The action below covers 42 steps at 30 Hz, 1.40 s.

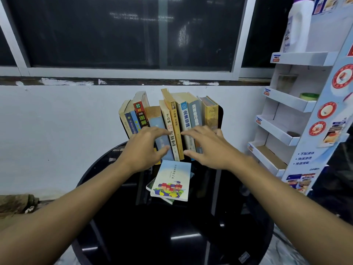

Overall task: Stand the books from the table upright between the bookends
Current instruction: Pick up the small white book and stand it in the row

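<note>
Row of upright books (172, 119) stands at the far edge of a round black table (133, 236), with a black bookend (220, 113) at its right end. Left hand (146, 148): fingers spread, nearly straight, lying against spines left of centre, gripping nothing. Right hand (208, 148): likewise, fingers flat on spines right of centre. Two loose books (172, 181) lie stacked flat just below both thumbs, neither hand on them.

Black glossy round surface (172, 236) before me: row of books (179, 115) upright at far side, two flat books (172, 181) stacked just in front.
</note>
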{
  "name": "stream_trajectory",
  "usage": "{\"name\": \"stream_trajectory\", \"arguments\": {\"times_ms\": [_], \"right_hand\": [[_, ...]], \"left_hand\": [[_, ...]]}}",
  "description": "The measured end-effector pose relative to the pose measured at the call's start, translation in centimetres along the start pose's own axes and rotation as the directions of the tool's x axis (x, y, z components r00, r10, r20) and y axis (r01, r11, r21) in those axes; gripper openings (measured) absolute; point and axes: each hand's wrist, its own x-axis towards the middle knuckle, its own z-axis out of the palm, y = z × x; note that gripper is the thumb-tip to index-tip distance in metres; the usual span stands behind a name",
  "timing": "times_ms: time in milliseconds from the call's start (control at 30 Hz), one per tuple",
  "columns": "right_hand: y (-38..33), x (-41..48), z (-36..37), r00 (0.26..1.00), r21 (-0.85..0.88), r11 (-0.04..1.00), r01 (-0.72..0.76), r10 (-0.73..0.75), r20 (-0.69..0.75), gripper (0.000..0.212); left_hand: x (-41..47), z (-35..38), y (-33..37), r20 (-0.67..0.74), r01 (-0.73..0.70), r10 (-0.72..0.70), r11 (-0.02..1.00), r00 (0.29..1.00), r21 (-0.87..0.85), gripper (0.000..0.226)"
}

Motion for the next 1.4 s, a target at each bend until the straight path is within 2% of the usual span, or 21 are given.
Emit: {"name": "stream_trajectory", "arguments": {"times_ms": [133, 300, 533, 667, 733, 867, 967, 1100, 1300, 1400], "right_hand": [[0.1, -2.2, 2.0, 0.981, 0.053, 0.995, -0.089, 0.079, 0.176, 0.066], [0.0, -3.4, 3.9, 0.933, 0.082, 0.980, -0.180, 0.144, 0.329, 0.076], [-0.1, -3.7, 6.0, 0.898, 0.126, 0.962, -0.241, 0.172, 0.405, 0.080], [-0.1, -3.5, 7.1, 0.883, 0.195, 0.932, -0.305, 0.200, 0.425, 0.084], [-0.1, -3.4, 7.2, 0.881, 0.259, 0.900, -0.350, 0.222, 0.419, 0.086], [-0.1, -3.3, 7.2, 0.898, 0.389, 0.836, -0.388, 0.246, 0.366, 0.099], [-0.2, -2.9, 7.0, 0.923, 0.514, 0.769, -0.380, 0.278, 0.267, 0.102], [-0.3, -2.7, 5.6, 0.934, 0.573, 0.752, -0.326, 0.351, 0.070, 0.089], [1.2, -3.7, 1.9, 0.897, 0.700, 0.678, -0.223, 0.424, -0.126, 0.060], [2.1, -4.8, -1.1, 0.873, 0.675, 0.710, -0.199, 0.442, -0.207, 0.054]], "left_hand": [[-2.1, 1.3, -0.8, 0.183, 0.040, -0.035, 0.999, 0.983, -0.023, 0.051], [-3.9, 2.9, -2.0, 0.395, 0.131, -0.110, 0.991, 0.912, -0.025, 0.063], [-4.8, 4.3, -2.6, 0.527, 0.194, -0.188, 0.980, 0.829, 0.045, 0.077], [-4.8, 4.8, -2.7, 0.560, 0.220, -0.201, 0.975, 0.803, 0.034, 0.099], [-4.7, 4.9, -2.6, 0.564, 0.230, -0.207, 0.973, 0.799, 0.030, 0.090], [-4.8, 5.1, -2.5, 0.514, 0.253, -0.210, 0.967, 0.832, -0.013, 0.082], [-4.8, 5.2, -2.4, 0.428, 0.268, -0.196, 0.957, 0.882, -0.113, 0.080], [-4.4, 5.3, -1.0, 0.319, 0.280, -0.186, 0.918, 0.929, -0.282, 0.075], [-2.5, 4.9, 1.8, 0.196, 0.156, -0.076, 0.889, 0.978, -0.431, 0.076], [-0.3, 4.6, 4.0, 0.165, 0.073, 0.003, 0.888, 0.986, -0.454, 0.075]]}}
